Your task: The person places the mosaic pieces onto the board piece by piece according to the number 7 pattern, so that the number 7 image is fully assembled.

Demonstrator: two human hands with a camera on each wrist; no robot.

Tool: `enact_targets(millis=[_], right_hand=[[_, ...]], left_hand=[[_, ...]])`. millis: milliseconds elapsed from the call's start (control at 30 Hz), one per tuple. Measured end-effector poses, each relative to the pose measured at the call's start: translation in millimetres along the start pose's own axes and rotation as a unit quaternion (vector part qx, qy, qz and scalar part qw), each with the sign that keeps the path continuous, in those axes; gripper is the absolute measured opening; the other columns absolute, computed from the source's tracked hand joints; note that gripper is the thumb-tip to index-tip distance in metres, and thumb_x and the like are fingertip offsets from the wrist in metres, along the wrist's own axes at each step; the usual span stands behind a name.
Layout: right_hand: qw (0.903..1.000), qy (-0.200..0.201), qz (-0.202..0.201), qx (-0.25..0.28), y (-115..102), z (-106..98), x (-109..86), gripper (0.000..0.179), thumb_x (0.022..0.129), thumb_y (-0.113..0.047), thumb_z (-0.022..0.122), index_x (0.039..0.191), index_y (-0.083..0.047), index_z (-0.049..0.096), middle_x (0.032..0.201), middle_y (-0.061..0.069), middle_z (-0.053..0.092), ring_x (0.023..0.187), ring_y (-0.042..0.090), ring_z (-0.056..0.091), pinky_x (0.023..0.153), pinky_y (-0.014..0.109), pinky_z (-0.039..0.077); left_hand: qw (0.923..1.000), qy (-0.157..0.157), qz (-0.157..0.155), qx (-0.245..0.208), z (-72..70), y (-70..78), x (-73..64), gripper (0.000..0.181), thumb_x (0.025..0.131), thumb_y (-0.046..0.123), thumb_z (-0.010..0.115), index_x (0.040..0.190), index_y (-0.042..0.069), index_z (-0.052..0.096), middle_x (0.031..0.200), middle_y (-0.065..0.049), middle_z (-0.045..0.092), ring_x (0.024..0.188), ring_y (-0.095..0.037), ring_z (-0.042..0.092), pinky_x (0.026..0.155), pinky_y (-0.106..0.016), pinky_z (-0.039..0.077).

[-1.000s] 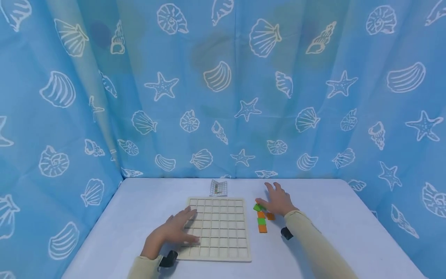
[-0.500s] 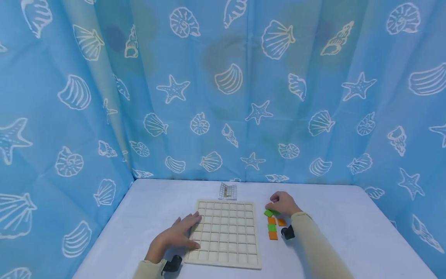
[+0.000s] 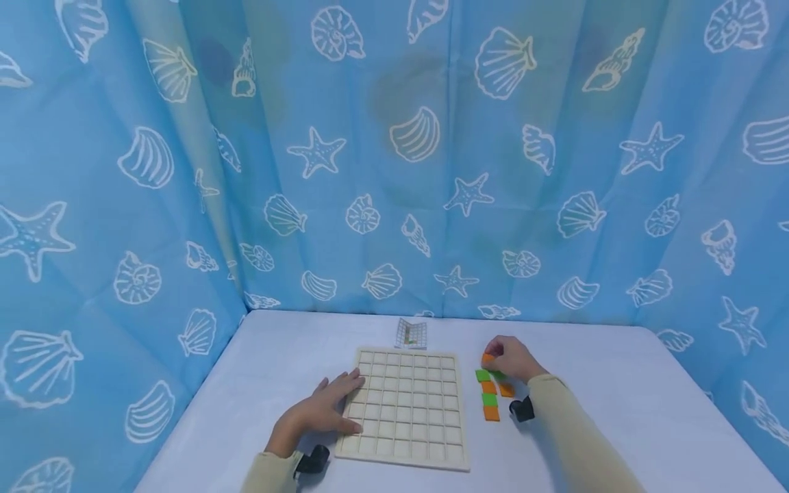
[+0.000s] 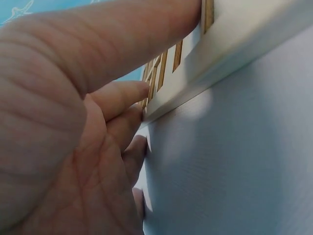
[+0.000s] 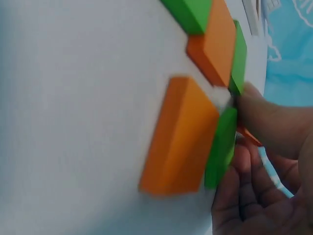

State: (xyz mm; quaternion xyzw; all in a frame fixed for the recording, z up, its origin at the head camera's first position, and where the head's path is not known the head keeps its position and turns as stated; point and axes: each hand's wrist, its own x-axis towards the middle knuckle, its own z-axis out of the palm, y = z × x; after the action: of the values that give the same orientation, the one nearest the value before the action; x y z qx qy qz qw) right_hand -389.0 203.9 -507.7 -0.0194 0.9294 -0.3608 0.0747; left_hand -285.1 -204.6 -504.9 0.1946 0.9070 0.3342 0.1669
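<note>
My left hand [image 3: 322, 413] rests with spread fingers on the left edge of a pale gridded board [image 3: 464, 445]; in the left wrist view the thumb [image 4: 146, 36] lies over the board's rim [image 4: 230, 63]. Right of the board, my right hand [image 3: 515, 357] pinches an orange square tile [image 3: 487, 359] at the far end of a short column of tiles. A green tile [image 3: 483, 376] heads that column, orange and green alternating below it. Beside the column, under the hand, sit another green tile [image 5: 222, 149] and a thick orange tile [image 5: 181, 142]. The fingers partly hide the pinched tile.
Behind the board stands a small folded card [image 3: 411, 334] printed with a grid and a few coloured squares. A white cloth covers the table [image 3: 296, 356]. A blue shell-patterned curtain [image 3: 382, 171] closes off the back and sides.
My right hand has come down and its fingers have closed; an orange tile now shows at the fingertips. The front green tile has straightened into line. My left hand stays at the board.
</note>
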Motion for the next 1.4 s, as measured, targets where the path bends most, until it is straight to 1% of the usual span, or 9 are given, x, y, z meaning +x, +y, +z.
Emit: enact_targets(millis=[133, 267, 367, 500, 733, 833, 1033, 1233, 1400], right_hand=[[0.9999, 0.011, 0.001, -0.013, 1.1, 0.6, 2.0, 0.018, 0.087, -0.011, 0.072, 0.100, -0.006, 0.061, 0.095, 0.010, 0.063, 0.082, 0.023, 0.055, 0.070, 0.031, 0.053], [0.9991, 0.034, -0.017, -0.020, -8.2, 0.7, 8.6, 0.019, 0.089, -0.010, 0.070, 0.105, -0.005, 0.061, 0.099, 0.012, 0.065, 0.082, 0.022, 0.058, 0.075, 0.035, 0.057], [0.9980, 0.043, -0.044, -0.015, -22.8, 3.8, 12.7, 0.019, 0.090, -0.008, 0.070, 0.107, -0.003, 0.063, 0.098, 0.011, 0.067, 0.077, 0.018, 0.063, 0.076, 0.036, 0.059], [0.9966, 0.043, -0.071, 0.003, -45.3, 15.9, 14.4, 0.018, 0.091, -0.007, 0.069, 0.107, -0.001, 0.066, 0.093, 0.010, 0.069, 0.071, 0.014, 0.067, 0.069, 0.033, 0.058], [0.9924, 0.043, -0.114, 0.018, -82.9, 45.1, 9.2, 0.014, 0.089, -0.005, 0.069, 0.101, -0.001, 0.069, 0.093, 0.011, 0.069, 0.079, 0.019, 0.066, 0.070, 0.034, 0.057], [0.9901, 0.032, -0.132, 0.035, -93.8, 58.1, 5.3, 0.010, 0.089, -0.006, 0.070, 0.098, -0.003, 0.069, 0.090, 0.009, 0.068, 0.080, 0.019, 0.064, 0.068, 0.034, 0.056], [0.9830, -0.011, -0.172, 0.064, -108.7, 86.1, 4.0, 0.010, 0.090, -0.008, 0.069, 0.099, -0.003, 0.069, 0.085, 0.005, 0.066, 0.073, 0.015, 0.060, 0.063, 0.029, 0.053], [0.9783, -0.038, -0.198, 0.047, -119.9, 105.0, -0.3, 0.010, 0.087, -0.009, 0.072, 0.096, -0.004, 0.070, 0.084, 0.004, 0.067, 0.074, 0.013, 0.059, 0.065, 0.029, 0.052], [0.9761, -0.039, -0.213, 0.019, -125.9, 114.7, -1.6, 0.008, 0.086, -0.010, 0.074, 0.090, -0.008, 0.069, 0.082, 0.001, 0.066, 0.074, 0.011, 0.059, 0.066, 0.028, 0.053]], left_hand=[[1.0000, -0.008, -0.003, -0.001, 4.3, -0.8, 3.0, 0.094, 0.079, 0.037, 0.081, 0.154, 0.007, 0.034, 0.165, -0.013, 0.021, 0.153, -0.039, 0.014, 0.123, -0.063, 0.001], [1.0000, -0.003, -0.008, -0.002, 4.0, -0.7, 3.8, 0.093, 0.078, 0.035, 0.082, 0.153, 0.008, 0.035, 0.165, -0.013, 0.022, 0.153, -0.039, 0.015, 0.123, -0.063, 0.000], [0.9999, 0.000, -0.013, -0.003, 2.9, -0.5, 3.2, 0.093, 0.078, 0.035, 0.082, 0.153, 0.007, 0.035, 0.165, -0.013, 0.022, 0.153, -0.038, 0.015, 0.123, -0.062, 0.000], [0.9998, 0.001, -0.019, 0.002, 2.8, -0.4, 1.7, 0.094, 0.077, 0.035, 0.083, 0.153, 0.007, 0.035, 0.165, -0.012, 0.022, 0.152, -0.038, 0.015, 0.123, -0.062, 0.000], [0.9997, 0.008, -0.020, 0.005, 2.7, 1.1, 2.7, 0.095, 0.077, 0.039, 0.082, 0.154, 0.009, 0.035, 0.165, -0.011, 0.021, 0.153, -0.037, 0.015, 0.123, -0.062, 0.000], [0.9997, 0.009, -0.021, 0.008, 2.6, 1.7, 2.6, 0.095, 0.076, 0.039, 0.082, 0.153, 0.010, 0.035, 0.165, -0.011, 0.021, 0.153, -0.037, 0.015, 0.123, -0.062, 0.000], [0.9997, 0.015, -0.013, 0.016, 1.8, 0.8, 0.3, 0.095, 0.076, 0.038, 0.083, 0.153, 0.007, 0.036, 0.165, -0.012, 0.022, 0.152, -0.038, 0.016, 0.123, -0.063, 0.000], [0.9998, 0.011, -0.007, 0.014, 3.3, 2.8, -0.1, 0.093, 0.078, 0.037, 0.082, 0.153, 0.008, 0.036, 0.164, -0.013, 0.022, 0.152, -0.039, 0.016, 0.123, -0.063, 0.001], [0.9994, 0.010, -0.019, 0.028, 1.8, 4.9, -0.2, 0.093, 0.078, 0.039, 0.082, 0.153, 0.008, 0.036, 0.165, -0.011, 0.022, 0.153, -0.038, 0.015, 0.123, -0.063, 0.002]])
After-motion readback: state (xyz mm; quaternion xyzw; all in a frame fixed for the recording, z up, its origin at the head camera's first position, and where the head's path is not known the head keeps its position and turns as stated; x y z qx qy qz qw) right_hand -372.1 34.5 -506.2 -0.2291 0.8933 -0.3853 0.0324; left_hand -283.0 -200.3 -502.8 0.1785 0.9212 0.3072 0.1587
